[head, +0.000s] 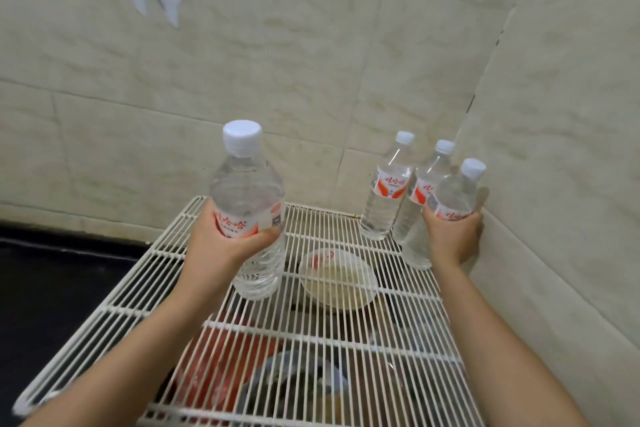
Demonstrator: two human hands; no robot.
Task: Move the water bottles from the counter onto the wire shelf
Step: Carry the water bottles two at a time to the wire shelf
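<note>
Bottles shelved: two standing bottles upright, touching, at the far right corner of the wire shelf.
Bottle, right: third bottle clasped round its label by my right hand, tilted, its base at the shelf's right edge just in front of those two; set down or not, I cannot tell.
Bottle, left: fourth bottle gripped at the label in my left hand, over the shelf's middle, base apparently clear of the wires.
Remaining: by my judgement, place both held bottles; the counter is out of view, so any others are unknown.
Materials: clear ribbed plastic, white screw caps, red-and-white labels; shelf of thin white coated wire, open grid.
Below: pale round bowl seen through the wires.
</note>
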